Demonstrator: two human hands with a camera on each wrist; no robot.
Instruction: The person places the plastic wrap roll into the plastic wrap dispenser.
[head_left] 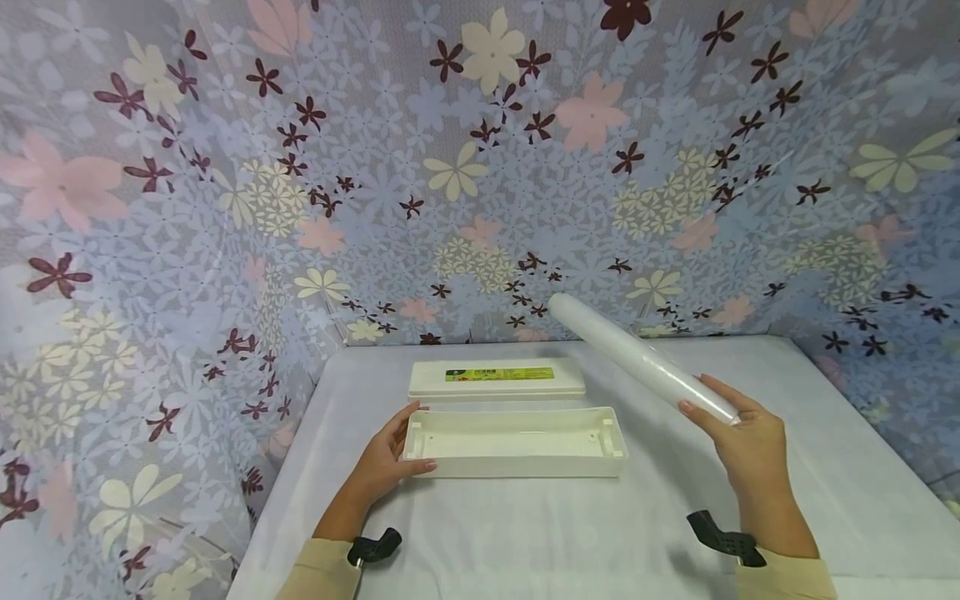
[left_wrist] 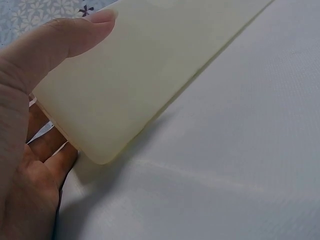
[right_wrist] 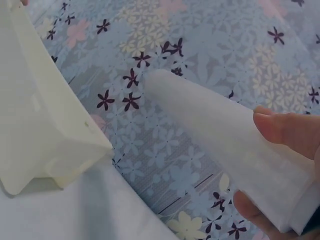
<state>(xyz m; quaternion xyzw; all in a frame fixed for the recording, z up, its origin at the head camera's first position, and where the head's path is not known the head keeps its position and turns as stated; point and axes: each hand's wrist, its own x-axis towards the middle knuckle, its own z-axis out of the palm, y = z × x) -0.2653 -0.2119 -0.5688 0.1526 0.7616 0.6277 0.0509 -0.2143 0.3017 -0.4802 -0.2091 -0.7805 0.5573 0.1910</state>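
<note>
An off-white, long open box (head_left: 517,467) lies across the table, its hollow inside facing up. My left hand (head_left: 382,460) grips its left end, thumb on the front wall and fingers round the far side; the left wrist view shows the thumb flat on the smooth box wall (left_wrist: 135,80). Raised to the right of the box, a long roll of clear plastic wrap (head_left: 637,354) slants up and leftward. My right hand (head_left: 753,446) holds it by its lower end, the thumb and fingers on opposite sides of the wrap roll (right_wrist: 215,127).
Behind the box lies a white lid (head_left: 495,387) with a yellow-green label. A white cloth covers the table (head_left: 525,533). A flowered curtain (head_left: 480,208) hangs along the back and the left side. Black straps with camera mounts (head_left: 375,547) sit on both wrists.
</note>
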